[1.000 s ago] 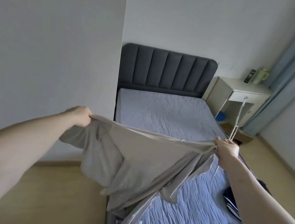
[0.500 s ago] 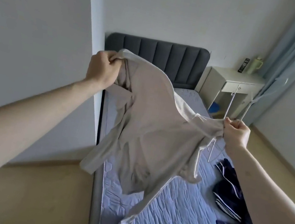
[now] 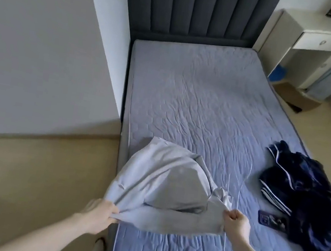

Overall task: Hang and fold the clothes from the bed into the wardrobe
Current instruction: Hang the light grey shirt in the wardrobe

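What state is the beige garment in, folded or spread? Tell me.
Spread, not folded: the beige garment billows over the bed, its near edge held by the left hand and right hand.

left hand point(image 3: 99, 213): motion-blurred, fingers buried in pale garment point(image 3: 151, 180) | wire hanger point(image 3: 232, 202): faint streaks, shape unclear | dark clothes point(image 3: 311, 204): cover phone's point(image 3: 271, 222) right end | nightstand point(image 3: 310, 40): top items cut by upper edge
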The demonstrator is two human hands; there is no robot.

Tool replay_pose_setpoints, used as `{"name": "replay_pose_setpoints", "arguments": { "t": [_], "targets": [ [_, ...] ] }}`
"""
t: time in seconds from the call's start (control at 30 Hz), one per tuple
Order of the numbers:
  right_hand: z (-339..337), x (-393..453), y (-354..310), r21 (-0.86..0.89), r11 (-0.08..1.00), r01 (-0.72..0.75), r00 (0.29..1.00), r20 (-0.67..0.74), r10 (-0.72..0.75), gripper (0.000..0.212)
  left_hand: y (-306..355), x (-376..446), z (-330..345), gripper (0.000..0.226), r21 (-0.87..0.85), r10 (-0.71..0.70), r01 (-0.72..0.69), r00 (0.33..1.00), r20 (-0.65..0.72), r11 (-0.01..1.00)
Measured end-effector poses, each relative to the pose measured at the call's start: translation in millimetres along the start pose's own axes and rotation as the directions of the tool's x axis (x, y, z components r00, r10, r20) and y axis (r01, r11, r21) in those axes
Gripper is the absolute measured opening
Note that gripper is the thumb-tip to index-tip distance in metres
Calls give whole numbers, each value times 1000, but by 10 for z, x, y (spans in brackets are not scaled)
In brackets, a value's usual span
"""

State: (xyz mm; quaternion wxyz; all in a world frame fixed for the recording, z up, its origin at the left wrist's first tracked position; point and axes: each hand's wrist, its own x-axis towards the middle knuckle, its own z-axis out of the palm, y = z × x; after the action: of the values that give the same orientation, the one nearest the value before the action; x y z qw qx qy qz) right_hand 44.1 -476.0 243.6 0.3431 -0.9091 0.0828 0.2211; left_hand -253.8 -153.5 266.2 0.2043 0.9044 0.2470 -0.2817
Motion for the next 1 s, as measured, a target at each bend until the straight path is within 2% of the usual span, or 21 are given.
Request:
{"name": "replay_pose_setpoints", "arguments": {
  "t": [0.1,0.2,0.3,0.4,0.47,0.57,0.67,0.77,0.83,0.93,0.97,1.0],
  "targets": [
    [365,53,424,-107,993,-53,996,65,61,34,-44,267,519,33,55,-33,22,976,215,998],
    [645,110,776,-245,968,-62,996,47,76,32,-49,598,876,34,106,-48,-1,889,456,994],
    [919,195,990,-333,943,-13,1000,10,17,40,-86,1145,989,35,93,-48,-2,840,540,996],
    [1203,355,996,-328,944,21,999,-20,-29,46,-151,1867,926,24,-17,-88,104,910,406,994],
    [1453,556,881,-274,960,60,997,-32,-71,39,-199,2490,824,21,-67,-105,127,957,269,990],
    [1830,907,688,-143,983,114,987,-101,-129,24,-170,3440,585,37,-67,-42,49,994,97,997],
    [2221,1336,660,25,993,116,973,-202,-109,24,-109,4413,508,49,-65,-5,1,998,-56,998],
    [2462,1773,770,152,981,121,951,-299,-71,24,30,5247,480,68,23,86,-84,983,-160,996],
    [2599,2115,943,183,977,109,940,-339,-42,28,186,5786,497,82,116,139,-118,971,-196,986],
    [2792,2594,1203,135,991,-16,950,-306,57,23,340,6285,556,91,215,97,-82,993,-60,973],
    [2845,2733,1306,71,995,-68,950,-300,86,20,350,6325,617,79,274,85,-68,995,-50,959],
    [2882,2819,1361,23,992,-122,952,-279,124,16,321,6295,667,55,326,109,-72,989,-98,943]
  ]
}}
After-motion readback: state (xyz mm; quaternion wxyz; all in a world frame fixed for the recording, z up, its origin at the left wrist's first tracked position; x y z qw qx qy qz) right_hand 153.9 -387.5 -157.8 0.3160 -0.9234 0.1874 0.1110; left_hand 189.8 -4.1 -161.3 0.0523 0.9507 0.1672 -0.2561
